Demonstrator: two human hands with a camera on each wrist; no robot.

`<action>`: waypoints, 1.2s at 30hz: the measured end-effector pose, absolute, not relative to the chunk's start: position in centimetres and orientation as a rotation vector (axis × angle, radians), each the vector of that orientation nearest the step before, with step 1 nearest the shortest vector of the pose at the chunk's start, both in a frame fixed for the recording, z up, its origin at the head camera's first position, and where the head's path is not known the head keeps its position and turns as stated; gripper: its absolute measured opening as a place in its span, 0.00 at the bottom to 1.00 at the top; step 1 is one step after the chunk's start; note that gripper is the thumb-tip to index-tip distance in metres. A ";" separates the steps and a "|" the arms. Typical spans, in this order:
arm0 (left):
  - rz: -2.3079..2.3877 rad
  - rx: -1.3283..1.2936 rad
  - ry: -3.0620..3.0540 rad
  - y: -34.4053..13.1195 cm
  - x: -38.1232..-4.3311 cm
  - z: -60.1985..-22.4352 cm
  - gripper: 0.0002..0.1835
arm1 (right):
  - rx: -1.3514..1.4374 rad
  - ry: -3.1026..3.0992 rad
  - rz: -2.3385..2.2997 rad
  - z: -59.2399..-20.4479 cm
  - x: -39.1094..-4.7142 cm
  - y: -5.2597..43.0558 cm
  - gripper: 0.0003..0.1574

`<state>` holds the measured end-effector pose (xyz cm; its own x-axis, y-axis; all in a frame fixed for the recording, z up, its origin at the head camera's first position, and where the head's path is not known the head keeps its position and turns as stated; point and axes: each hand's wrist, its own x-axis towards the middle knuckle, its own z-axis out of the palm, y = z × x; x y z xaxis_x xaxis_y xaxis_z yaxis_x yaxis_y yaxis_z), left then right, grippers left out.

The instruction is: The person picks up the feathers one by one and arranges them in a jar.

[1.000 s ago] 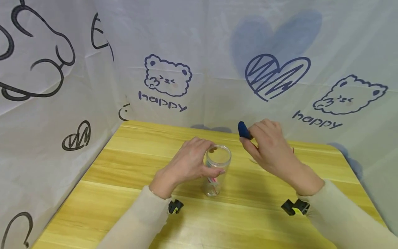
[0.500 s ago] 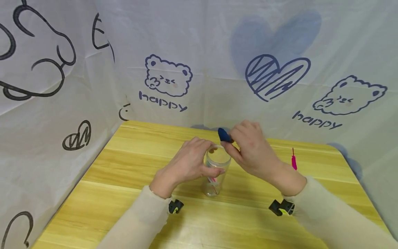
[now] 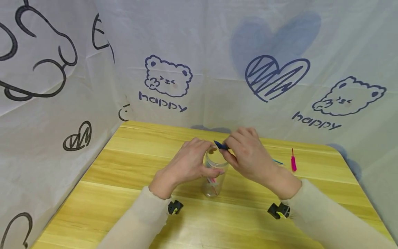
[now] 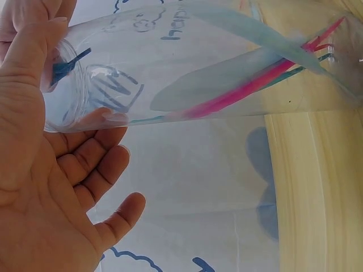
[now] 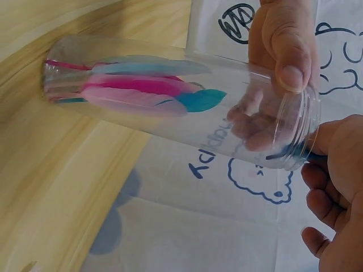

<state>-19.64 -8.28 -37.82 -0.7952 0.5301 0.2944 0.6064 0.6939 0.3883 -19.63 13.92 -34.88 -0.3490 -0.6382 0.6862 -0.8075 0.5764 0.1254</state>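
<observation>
My left hand (image 3: 186, 162) grips a clear jar (image 3: 212, 190) near its rim, thumb on one side and fingers on the other. The jar stands upright on the table with its mouth uncovered. Inside it lean several feathers; in the right wrist view a pink feather (image 5: 142, 85), a pale blue feather (image 5: 153, 67) and a teal feather (image 5: 207, 101) show through the wall. At the mouth, my right hand (image 3: 250, 154) pinches a dark blue feather (image 3: 220, 145). Its quill end reaches just inside the opening, seen in the left wrist view (image 4: 65, 69).
To the right on the wooden table (image 3: 130, 155) lies a magenta feather (image 3: 293, 164). A light blue feather (image 3: 278, 162) lies near it, partly covered by my right forearm. White cloth (image 3: 211, 103) with drawings hangs behind the table and along its left side.
My right hand has moved left and slightly down, bringing the dark blue feather to the jar's mouth. The feathers on the right came into view. My left hand and the jar stay put.
</observation>
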 end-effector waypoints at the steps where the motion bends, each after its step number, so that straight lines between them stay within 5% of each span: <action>1: -0.715 -0.927 -2.743 -8.3 -19.6 -37.8 0.36 | 1.144 -2.099 0.301 -34.9 -19.6 14.0 0.09; 36: -0.718 -0.930 -2.750 -8.0 -19.6 -37.9 0.35 | 1.114 -2.119 0.265 -34.9 -19.8 14.7 0.10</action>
<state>-19.60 -8.04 -37.92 -0.7964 0.5323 0.2870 0.6046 0.6932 0.3923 -19.78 14.66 -34.95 -0.3698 -0.6359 0.6773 -0.7831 0.6057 0.1411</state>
